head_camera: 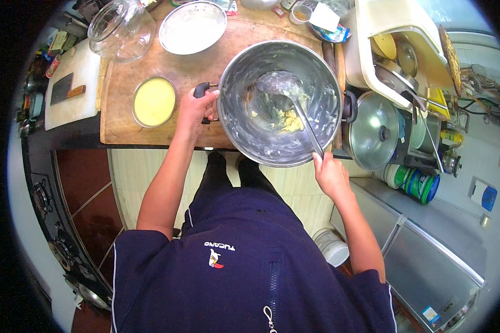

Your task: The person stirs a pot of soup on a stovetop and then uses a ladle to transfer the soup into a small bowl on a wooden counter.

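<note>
A deep metal pot (241, 137) stands at the front of a wooden board (121, 133), its inner wall smeared with a pale residue. My left hand (196, 109) grips the pot's black left handle. In my right hand (331, 172) is the handle of a metal ladle (302, 112), whose bowl rests inside the pot. Lumps of yellow mash (291, 121) lie on the pot's bottom near the ladle. To the left of my left hand sits a round metal dish (135, 118) filled with a smooth yellow mixture.
Behind are a glass jar (127, 35) and a white oval dish (193, 27). A cleaver (62, 89) lies on a white cutting board (73, 108) at left. On the right are a glass lid (373, 137) and a cream plastic bin (360, 54) holding cookware.
</note>
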Motion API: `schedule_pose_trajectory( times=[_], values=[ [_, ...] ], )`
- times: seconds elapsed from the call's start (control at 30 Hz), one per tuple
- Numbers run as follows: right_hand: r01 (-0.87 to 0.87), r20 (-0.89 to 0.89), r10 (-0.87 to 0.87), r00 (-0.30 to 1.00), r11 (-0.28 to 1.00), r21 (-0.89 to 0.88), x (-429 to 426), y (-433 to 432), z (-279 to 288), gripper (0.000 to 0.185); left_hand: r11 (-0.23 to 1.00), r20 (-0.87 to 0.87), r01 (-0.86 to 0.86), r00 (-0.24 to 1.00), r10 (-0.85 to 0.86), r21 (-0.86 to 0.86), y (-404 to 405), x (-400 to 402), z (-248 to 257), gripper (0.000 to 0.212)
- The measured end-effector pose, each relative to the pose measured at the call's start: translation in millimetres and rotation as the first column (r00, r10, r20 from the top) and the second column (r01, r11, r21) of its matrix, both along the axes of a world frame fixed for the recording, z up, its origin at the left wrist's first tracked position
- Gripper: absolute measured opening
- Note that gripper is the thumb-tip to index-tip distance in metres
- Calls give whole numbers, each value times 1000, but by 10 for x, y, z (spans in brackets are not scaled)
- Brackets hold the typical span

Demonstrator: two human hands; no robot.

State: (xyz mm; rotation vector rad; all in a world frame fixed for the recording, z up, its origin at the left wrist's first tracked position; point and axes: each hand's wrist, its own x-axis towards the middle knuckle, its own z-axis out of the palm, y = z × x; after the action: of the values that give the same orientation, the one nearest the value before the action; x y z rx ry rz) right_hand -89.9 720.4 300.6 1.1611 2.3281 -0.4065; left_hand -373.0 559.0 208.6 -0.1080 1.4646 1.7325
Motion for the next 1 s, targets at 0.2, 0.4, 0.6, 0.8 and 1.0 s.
schedule_pose_trajectory(
  times=[0.2,0.4,0.6,0.8,1.0],
  values=[
    [28,81,-28,996,1000,0,168,38,50,46,1000,34,-16,999,15,16,-4,-8,39,23],
    [-37,72,36,997,999,10,-9,113,48,46,1000,19,-4,1000,4,14,-1,-20,-8,23],
    [47,159,-46,986,999,-3,61,252,153,49,1000,-7,-9,1000,8,-29,23,-19,61,22],
    [-9,149,4,989,999,31,125,332,235,48,1000,14,0,1000,0,8,1,-56,-14,21],
    [-137,139,128,982,989,63,-65,457,251,45,999,-35,11,999,-12,-41,38,-78,21,21]
  ],
)
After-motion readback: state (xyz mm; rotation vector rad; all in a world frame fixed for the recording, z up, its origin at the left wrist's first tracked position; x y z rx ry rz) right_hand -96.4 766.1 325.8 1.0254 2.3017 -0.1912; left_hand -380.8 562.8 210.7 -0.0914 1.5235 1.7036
